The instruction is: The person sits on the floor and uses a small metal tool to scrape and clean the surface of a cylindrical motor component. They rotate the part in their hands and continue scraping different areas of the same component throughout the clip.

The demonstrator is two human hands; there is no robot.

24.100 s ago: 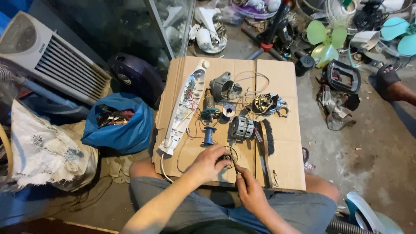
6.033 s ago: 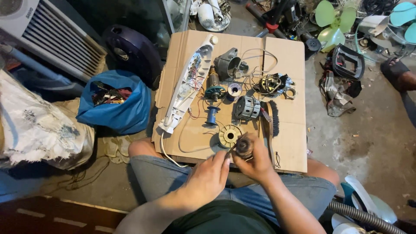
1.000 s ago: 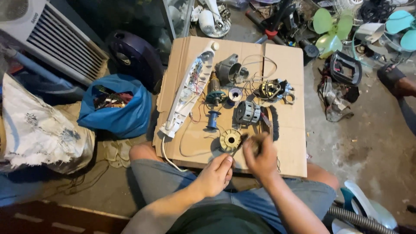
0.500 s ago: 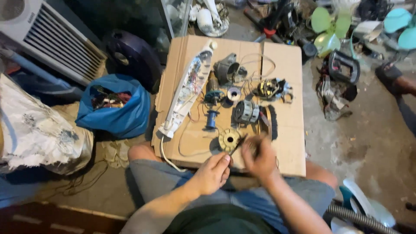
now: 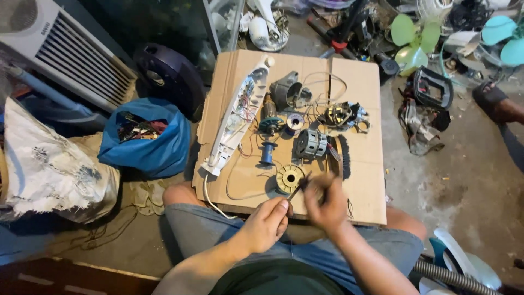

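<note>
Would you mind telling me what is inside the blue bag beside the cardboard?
The blue bag gapes open at the top, showing a dark tangle of small parts and what look like wires. They are too small to identify, and the bag's walls hide whatever lies deeper.

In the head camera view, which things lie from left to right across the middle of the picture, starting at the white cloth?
White cloth → blue bag → white casing → blue spool → grey motor → black brush → black frame on the floor.
</note>
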